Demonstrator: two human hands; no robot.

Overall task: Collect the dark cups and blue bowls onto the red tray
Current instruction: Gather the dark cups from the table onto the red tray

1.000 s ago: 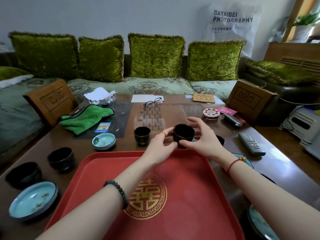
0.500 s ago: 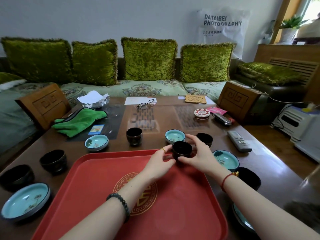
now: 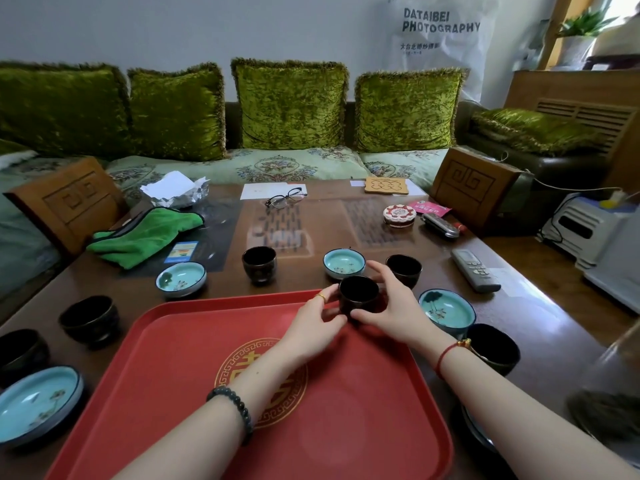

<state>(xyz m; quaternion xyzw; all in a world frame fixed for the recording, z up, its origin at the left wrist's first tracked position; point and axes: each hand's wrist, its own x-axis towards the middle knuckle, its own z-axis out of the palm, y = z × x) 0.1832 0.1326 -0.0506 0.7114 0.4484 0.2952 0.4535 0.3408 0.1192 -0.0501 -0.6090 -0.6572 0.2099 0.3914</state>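
While upright, cup [image 3: 358,293] btwn grips [image 3: 311,323] [image 3: 394,310].

- Head cam, 1 view only: worn on your head, wide-angle.
- Faces fwd + down across table [image 3: 540,306] toward sofa [image 3: 270,166].
- V. near: red tray [image 3: 166,368] right under lens, sofa at far end.

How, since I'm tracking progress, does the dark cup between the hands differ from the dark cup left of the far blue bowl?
The held cup is gripped by the left hand and right hand; the free cup stands untouched. The held cup is at the far rim of the red tray; the free cup sits on the table beyond it. Both are dark and upright.
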